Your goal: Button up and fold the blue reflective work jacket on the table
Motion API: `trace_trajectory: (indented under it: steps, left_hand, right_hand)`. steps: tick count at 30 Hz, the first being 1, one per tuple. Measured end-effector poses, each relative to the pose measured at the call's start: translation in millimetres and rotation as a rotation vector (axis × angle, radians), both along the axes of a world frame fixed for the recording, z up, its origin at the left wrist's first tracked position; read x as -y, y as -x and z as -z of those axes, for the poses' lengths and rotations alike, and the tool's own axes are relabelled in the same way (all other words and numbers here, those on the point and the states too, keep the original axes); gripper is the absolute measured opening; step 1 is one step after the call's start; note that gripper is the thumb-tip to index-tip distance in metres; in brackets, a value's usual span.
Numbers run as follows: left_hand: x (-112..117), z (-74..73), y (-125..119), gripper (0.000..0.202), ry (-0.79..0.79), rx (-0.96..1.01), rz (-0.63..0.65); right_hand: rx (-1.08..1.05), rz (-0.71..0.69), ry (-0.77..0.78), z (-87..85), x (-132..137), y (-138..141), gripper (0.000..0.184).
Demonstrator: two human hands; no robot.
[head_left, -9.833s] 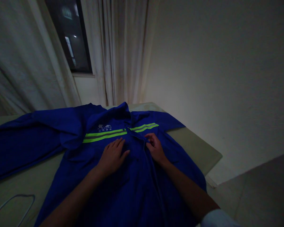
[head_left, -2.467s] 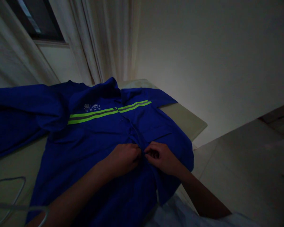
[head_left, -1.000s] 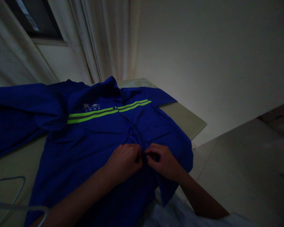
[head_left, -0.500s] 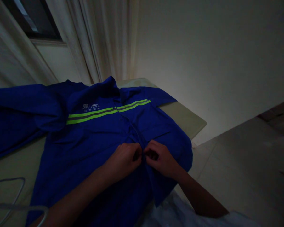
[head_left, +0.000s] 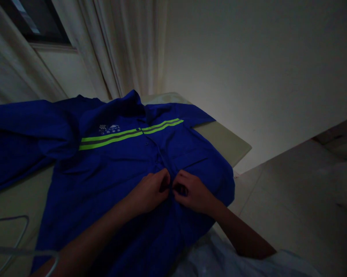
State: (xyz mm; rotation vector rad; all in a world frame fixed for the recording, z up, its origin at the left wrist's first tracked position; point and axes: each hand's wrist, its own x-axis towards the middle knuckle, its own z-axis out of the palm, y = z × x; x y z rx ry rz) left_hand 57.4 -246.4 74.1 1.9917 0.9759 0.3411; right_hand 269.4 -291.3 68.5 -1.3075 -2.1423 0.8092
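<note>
A blue work jacket [head_left: 110, 169] with yellow-green reflective stripes lies front up on a pale table [head_left: 222, 140], its collar toward the curtains. My left hand [head_left: 149, 190] and my right hand [head_left: 191, 192] meet at the jacket's front placket, at mid-chest height. Both hands are closed, with fingers pinched on the two front edges of the fabric. What sits between the fingertips is too small and dark to make out. One sleeve spreads out to the far left.
A thin white wire hanger [head_left: 14, 246] lies on the table at the lower left. White curtains [head_left: 127, 46] and a dark window [head_left: 32, 21] stand behind the table. The table's right corner [head_left: 248, 146] ends near a plain wall; floor lies beyond.
Both hands have moved down the front placket, from just under the stripes to mid-chest, since the earliest frame. Over the last second they stay pinched together and shift slightly upward.
</note>
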Motion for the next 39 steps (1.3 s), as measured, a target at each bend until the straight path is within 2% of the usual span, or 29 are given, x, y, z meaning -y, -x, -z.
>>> trace_trajectory:
  steps: [5, 12, 18, 22, 26, 31, 35, 39]
  left_hand:
    - [2, -3.4, -1, 0.011, -0.019, -0.049, -0.016]
    - [2, -2.2, -2, 0.016, -0.010, -0.119, 0.018]
    - [1, -6.4, -3, 0.016, -0.014, -0.198, 0.023]
    - [1, -7.3, -3, 0.012, -0.077, -0.230, 0.026]
    - [6, -11.7, -6, 0.012, -0.211, -0.350, 0.061]
    - [18, -22.2, -13, 0.017, -0.445, -0.529, 0.118]
    - [25, -23.0, -17, 0.012, -0.718, -0.514, 0.250]
    - [28, -14.6, -18, 0.012, -0.905, -0.454, 0.275]
  right_hand:
    - [-0.013, -0.029, 0.028, 2.8, -2, -4, 0.020]
    - [-0.039, -0.042, 0.043, 3.5, -5, -5, 0.015]
    - [-0.069, 0.020, 0.076, 5.1, -6, -3, 0.011]
    - [-0.093, 0.081, 0.100, 6.8, -6, 0, 0.011]
    - [-0.149, 0.167, 0.185, 11.9, -7, 3, 0.003]
    - [-0.280, 0.210, 0.367, 13.7, -11, 2, 0.012]
    - [-0.308, 0.202, 0.455, 9.6, -16, -1, 0.017]
    - [-0.320, 0.182, 0.495, 5.9, -20, -4, 0.017]
